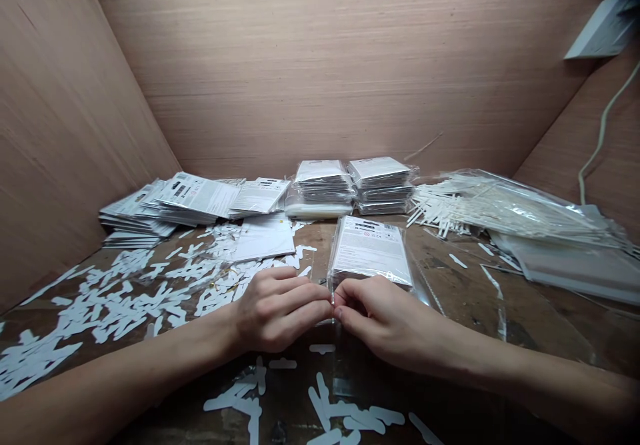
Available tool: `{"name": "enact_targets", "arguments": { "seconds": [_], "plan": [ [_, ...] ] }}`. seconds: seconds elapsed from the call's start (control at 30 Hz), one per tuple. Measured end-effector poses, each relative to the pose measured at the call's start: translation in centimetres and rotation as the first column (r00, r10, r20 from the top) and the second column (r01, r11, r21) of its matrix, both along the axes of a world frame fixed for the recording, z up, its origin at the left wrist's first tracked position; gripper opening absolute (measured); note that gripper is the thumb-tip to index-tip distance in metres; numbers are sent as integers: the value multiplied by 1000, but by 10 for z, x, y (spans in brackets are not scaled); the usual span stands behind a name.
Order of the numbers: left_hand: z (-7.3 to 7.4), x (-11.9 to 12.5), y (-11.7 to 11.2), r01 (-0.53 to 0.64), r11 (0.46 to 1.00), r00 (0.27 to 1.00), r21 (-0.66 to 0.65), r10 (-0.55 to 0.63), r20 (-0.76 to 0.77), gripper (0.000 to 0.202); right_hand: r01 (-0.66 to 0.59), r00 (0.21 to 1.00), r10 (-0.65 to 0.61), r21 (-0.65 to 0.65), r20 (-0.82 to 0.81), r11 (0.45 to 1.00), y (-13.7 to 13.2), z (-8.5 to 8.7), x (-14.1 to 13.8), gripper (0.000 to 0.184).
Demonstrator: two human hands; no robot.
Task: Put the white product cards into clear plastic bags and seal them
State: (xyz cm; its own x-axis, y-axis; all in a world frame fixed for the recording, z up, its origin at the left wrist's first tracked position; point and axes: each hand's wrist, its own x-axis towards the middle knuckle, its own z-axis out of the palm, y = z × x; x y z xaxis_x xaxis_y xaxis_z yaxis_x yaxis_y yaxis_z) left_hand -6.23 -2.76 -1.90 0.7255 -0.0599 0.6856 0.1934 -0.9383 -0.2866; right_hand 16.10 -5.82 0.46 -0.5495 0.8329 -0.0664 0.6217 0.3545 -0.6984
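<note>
From the head view, our left hand (pixel 277 310) and right hand (pixel 385 322) curl nearly shut, fingertips meeting at the near edge of a clear plastic packet of white cards (pixel 370 252), though we cannot tell what they pinch. The packet lies straight ahead, its long axis running away from us, nearer the right hand, while white paper strips (pixel 120 298) scatter left of it on the worn wooden tabletop (pixel 465 298).

White rectangular card in clear plastic sleeve (pixel 371 250): tiny black print, small symbols, one reddish, all too small to read. No word, brand or number legible.
</note>
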Motion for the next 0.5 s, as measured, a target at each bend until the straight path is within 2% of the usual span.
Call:
{"name": "enact_targets", "arguments": {
  "seconds": [0.2,0.5],
  "plan": [
    [-3,-2,2,-6,999,1000,-44,6,7,5,-91,995,87,96,39,991,-5,6,0,22],
    [-10,1,3,-18,983,1000,-181,14,-24,3,-129,989,123,76,82,989,-5,14,1,21]
  ]
}}
